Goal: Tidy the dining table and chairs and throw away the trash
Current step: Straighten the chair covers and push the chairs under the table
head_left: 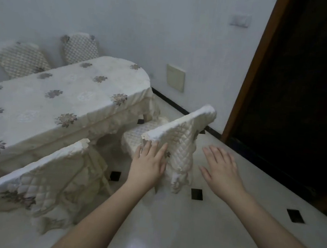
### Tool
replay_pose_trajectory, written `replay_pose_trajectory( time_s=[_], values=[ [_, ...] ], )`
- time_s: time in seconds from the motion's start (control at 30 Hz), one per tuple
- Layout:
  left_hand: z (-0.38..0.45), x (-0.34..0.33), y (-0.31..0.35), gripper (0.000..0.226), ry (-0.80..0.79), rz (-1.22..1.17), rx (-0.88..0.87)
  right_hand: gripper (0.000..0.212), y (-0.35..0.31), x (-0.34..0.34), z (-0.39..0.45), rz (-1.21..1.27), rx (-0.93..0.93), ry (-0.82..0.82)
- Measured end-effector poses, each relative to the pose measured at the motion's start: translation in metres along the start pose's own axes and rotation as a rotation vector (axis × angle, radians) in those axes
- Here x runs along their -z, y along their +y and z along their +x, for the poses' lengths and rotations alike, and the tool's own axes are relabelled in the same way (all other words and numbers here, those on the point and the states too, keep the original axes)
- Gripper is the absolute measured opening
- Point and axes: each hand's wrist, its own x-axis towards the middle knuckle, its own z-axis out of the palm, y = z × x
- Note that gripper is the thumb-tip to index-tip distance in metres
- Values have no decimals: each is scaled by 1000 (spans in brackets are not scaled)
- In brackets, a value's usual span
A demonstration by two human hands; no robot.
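The dining table (66, 95) stands at the left under a cream cloth with grey flower prints. A chair with a quilted cream cover (179, 137) stands at the table's near right corner, its back towards me and its seat pulled out from the table. My left hand (148, 162) lies flat, fingers spread, against the left part of that chair's back. My right hand (221, 168) hovers open to the right of the chair back, apart from it and holding nothing.
A second covered chair (41, 180) stands close at the lower left, pushed against the table. Two more chairs (20, 58) (80, 47) line the far side by the wall. A dark open doorway (299, 96) with a brown frame is at the right. The floor is glossy white tile.
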Motion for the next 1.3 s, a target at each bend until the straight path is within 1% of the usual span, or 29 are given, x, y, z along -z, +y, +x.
replay_pose_trajectory(
  time_s=[0.1, 0.23, 0.4, 0.5, 0.7, 0.87, 1.0, 1.07, 1.17, 1.3],
  values=[
    [33, -4, 34, 59, -6, 8, -24, 64, 39, 4, 8, 11, -12, -5],
    [68, -6, 69, 64, -10, 20, 8, 64, 80, 5, 26, 23, -9, -16],
    [91, -12, 88, 61, 16, 13, 42, 66, 107, 5, 52, 34, 22, -5],
    [103, -20, 87, 63, -16, 1, 50, 66, 113, 1, 71, 57, 23, 3],
    [146, -44, 66, 61, 36, 3, 65, 65, 112, -19, 117, 84, 52, -18],
    [183, -56, 52, 60, 22, -44, 122, 67, 113, -32, 163, 50, 83, -42],
    [209, -65, 51, 61, 43, -70, 92, 67, 119, -37, 197, 38, 79, -42],
    [221, -72, 50, 64, 43, -71, 85, 68, 120, -43, 210, 51, 78, -60],
    [232, -83, 50, 71, 28, -56, 102, 70, 122, -55, 227, 66, 124, -77],
    [246, -102, 50, 79, -5, -28, 160, 72, 127, -73, 263, 95, 200, -105]
  ],
)
